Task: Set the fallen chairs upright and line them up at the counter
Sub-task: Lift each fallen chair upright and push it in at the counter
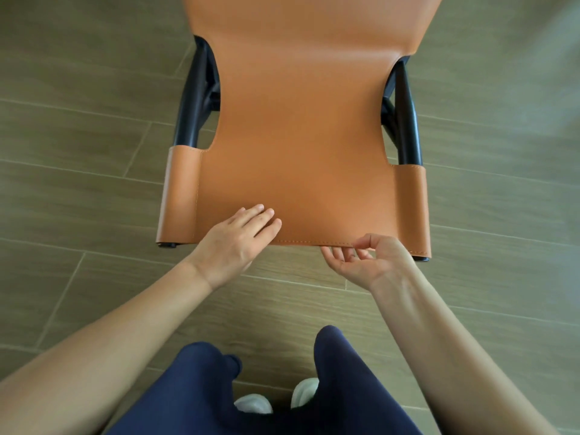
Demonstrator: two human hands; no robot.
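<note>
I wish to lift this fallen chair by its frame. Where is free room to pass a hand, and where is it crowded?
Free: the cut-out gaps between the orange leather and the black frame tubes on both sides, and the bare floor left and right of it. Crowded: the near edge, where the left hand rests and the right hand curls.

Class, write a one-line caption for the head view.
Left hand rests on the orange chair; right hand grips its near edge from beneath.

Chair (301,136): smooth stitched tan leather, glossy black frame; floor (78,152): matt wood-look.
</note>
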